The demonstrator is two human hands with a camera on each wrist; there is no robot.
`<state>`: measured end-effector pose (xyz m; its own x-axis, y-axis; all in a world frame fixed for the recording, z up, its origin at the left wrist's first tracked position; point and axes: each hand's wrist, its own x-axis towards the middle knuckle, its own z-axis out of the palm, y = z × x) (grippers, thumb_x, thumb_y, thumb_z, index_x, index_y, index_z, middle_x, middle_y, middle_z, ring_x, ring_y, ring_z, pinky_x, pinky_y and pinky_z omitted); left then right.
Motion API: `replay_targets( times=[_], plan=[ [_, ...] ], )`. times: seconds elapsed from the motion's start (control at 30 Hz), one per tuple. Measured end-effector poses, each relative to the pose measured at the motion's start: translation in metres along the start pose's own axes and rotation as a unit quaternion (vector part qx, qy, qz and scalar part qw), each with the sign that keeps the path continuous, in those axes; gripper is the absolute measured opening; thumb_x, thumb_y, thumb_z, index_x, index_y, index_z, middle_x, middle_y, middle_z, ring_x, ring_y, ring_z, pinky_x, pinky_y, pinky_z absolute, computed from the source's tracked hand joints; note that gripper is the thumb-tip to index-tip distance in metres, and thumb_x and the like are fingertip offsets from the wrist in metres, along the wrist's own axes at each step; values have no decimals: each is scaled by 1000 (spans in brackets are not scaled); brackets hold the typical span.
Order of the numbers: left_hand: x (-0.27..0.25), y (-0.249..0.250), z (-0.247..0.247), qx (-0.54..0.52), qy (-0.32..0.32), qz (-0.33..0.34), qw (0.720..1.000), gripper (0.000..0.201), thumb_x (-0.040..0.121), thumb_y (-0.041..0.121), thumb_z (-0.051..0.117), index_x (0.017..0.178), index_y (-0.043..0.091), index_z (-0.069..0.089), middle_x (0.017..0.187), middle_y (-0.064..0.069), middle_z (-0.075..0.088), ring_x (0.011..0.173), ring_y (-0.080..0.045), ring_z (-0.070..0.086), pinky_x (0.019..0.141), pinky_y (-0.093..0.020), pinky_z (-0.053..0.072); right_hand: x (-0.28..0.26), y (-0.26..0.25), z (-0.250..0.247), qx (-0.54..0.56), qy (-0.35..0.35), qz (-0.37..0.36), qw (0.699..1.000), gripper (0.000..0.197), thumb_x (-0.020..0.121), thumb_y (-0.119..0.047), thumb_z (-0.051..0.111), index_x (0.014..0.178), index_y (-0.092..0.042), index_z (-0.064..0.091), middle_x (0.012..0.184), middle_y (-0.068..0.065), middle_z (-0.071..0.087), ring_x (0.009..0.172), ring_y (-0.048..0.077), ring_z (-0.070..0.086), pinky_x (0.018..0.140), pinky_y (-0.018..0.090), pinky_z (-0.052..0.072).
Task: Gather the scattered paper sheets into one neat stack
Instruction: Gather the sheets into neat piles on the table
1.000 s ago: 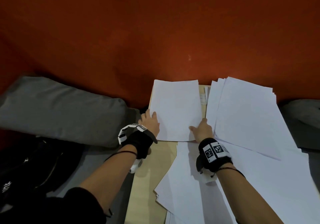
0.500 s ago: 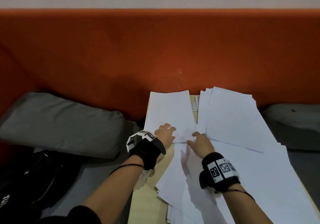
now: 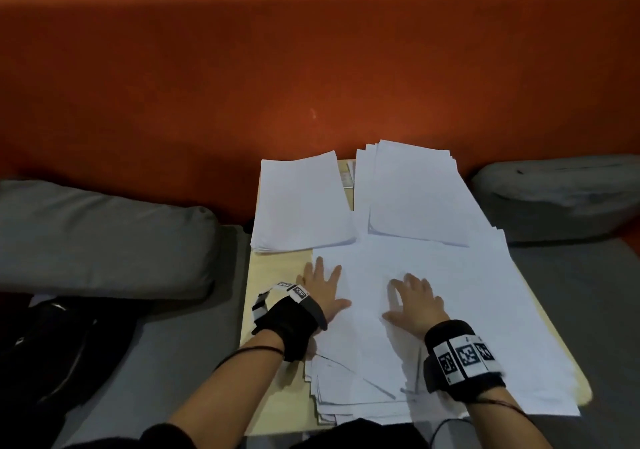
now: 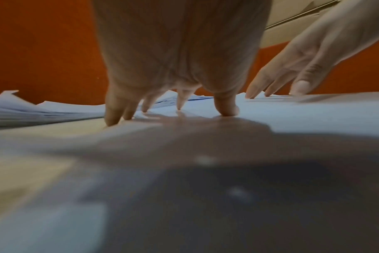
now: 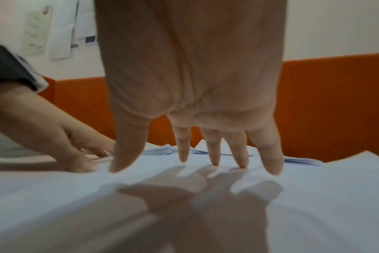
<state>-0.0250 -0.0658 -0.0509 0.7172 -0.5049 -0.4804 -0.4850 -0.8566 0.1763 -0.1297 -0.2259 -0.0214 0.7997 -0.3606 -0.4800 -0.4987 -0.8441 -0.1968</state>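
left hand (image 3: 320,289): fingers spread flat on loose sheets (image 3: 460,310) | right hand (image 3: 414,301): fingers spread, tips on sheets | two piles behind: left pile (image 3: 301,202), right pile (image 3: 415,192)

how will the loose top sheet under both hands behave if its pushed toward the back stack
The top sheet will probably slide easily, since it lies on other smooth paper. It is thin and floppy, so it may buckle ahead of the right hand and left hand, which press flat. The fanned sheets beneath may drag along.

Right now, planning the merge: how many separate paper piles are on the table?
3: a neat pile far left, another far right, and the loose spread under both hands. Sheets beneath may be hidden.
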Motion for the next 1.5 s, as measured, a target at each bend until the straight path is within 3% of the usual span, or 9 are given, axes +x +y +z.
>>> replay_targets(
  times=[0.13,0.33,0.47,0.6,0.77,0.87,1.1,1.3,1.5],
  plan=[
    [0,9,-9,-17,31,-86,996,102,77,59,60,148,13,4,149,-20,16,131,-37,23,105,-45,29,9,29,-5,12,-29,31,999,93,78,-52,63,148,-33,5,157,5,-14,143,39,-10,112,58,12],
    [-10,31,-21,26,52,-162,985,100,79,54,62,144,-1,9,139,-16,30,125,-29,34,103,-34,31,14,46,-6,11,-35,39,999,110,73,-61,64,149,-26,-7,154,17,-19,143,40,-13,115,55,7],
    [-9,39,-22,48,45,-189,980,83,80,54,60,134,0,25,132,-13,37,121,-26,40,101,-32,34,19,46,-7,15,0,19,1000,99,73,-56,67,147,-22,9,153,20,3,143,37,5,113,50,19],
    [-9,43,-19,3,55,-199,979,79,80,46,65,134,4,26,134,-14,36,122,-28,39,100,-34,35,25,50,-21,5,48,8,999,84,75,-50,69,139,-18,26,139,13,30,128,30,30,99,42,36],
    [-13,54,-13,-26,44,-138,989,89,82,48,60,146,8,12,150,-16,16,134,-36,22,108,-41,26,31,46,-33,154,33,64,985,100,74,-28,76,146,-13,8,140,21,23,127,38,34,100,41,39],
    [-9,58,-9,-33,30,-159,986,97,78,56,61,147,10,9,151,-18,12,136,-39,17,113,-41,21,33,45,-30,277,22,90,956,103,75,-19,77,147,-7,5,144,25,21,124,40,43,100,39,42],
    [-7,54,-9,-35,20,-224,974,119,68,69,62,148,11,-5,147,-22,13,134,-41,17,112,-46,22,37,60,-20,382,4,71,922,61,75,-16,76,124,1,44,127,16,54,117,32,52,93,34,44],
    [-7,60,-22,-75,50,-224,970,82,89,44,53,142,-3,12,143,-21,30,133,-34,33,110,-39,30,46,66,-18,445,47,33,894,50,82,-2,64,127,-3,45,125,17,57,115,31,54,95,32,43],
    [-8,51,-27,-135,103,-200,965,58,94,33,48,138,2,27,140,-18,32,129,-31,36,106,-35,31,42,75,-24,472,105,-16,875,45,87,5,49,131,-6,49,126,16,57,118,32,53,98,30,40]
  ],
)
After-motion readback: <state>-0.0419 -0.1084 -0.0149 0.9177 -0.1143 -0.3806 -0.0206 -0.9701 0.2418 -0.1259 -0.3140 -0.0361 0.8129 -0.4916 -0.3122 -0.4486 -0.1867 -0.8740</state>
